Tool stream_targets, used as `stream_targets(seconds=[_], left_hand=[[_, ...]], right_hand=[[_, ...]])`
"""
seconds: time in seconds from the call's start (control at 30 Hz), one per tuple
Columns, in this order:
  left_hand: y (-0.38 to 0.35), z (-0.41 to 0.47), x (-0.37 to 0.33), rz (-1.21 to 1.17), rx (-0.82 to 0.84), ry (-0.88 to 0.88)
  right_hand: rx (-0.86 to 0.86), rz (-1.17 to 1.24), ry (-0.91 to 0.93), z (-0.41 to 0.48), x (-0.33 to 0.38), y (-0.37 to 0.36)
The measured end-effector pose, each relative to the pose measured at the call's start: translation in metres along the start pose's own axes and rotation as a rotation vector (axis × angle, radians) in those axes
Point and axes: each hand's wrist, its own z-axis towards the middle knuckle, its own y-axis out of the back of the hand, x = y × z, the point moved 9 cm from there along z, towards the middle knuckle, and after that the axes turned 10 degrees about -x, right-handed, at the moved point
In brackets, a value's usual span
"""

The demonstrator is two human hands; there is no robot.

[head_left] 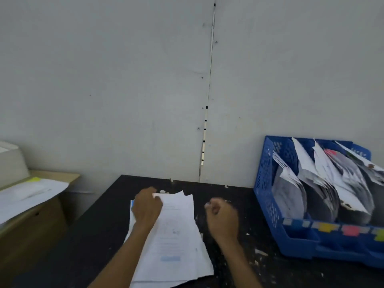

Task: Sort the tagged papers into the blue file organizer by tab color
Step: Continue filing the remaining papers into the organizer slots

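A stack of white printed papers (176,231) lies on the black table (99,221) in front of me. My left hand (147,206) rests on the stack's far left corner, fingers curled at the top sheet's edge; whether it pinches the sheet is unclear. My right hand (221,215) hovers just right of the stack, fingers curled, holding nothing. The blue file organizer (268,183) stands at the right against the wall, with curled papers in several slots and yellow, pink and green colour tabs (349,229) along its front rail.
A wooden cabinet (35,223) at the left carries loose papers (29,194) with a yellow tab and a white box (11,161). A grey wall (145,80) closes the back. Small white scraps dot the table.
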Motion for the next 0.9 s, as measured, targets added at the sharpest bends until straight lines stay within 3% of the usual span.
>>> stream_targets(seconds=[0.07, 0.2, 0.33, 0.53, 0.9], left_hand=[[0.012, -0.003, 0.043, 0.023, 0.012, 0.081], [0.017, -0.014, 0.078, 0.030, 0.057, 0.103], [0.023, -0.022, 0.082, -0.078, 0.038, 0.091], [0.029, -0.028, 0.085, -0.151, 0.034, 0.124], [0.044, -0.029, 0.088, -0.111, -0.025, 0.194]], right_hand=[[0.150, -0.119, -0.088, -0.028, -0.010, -0.053], [0.095, -0.228, -0.135, -0.051, 0.002, -0.081], [-0.003, -0.085, -0.229, -0.059, 0.001, -0.080], [-0.093, 0.065, -0.211, -0.066, -0.001, -0.059], [-0.047, 0.089, -0.185, -0.068, 0.004, -0.057]])
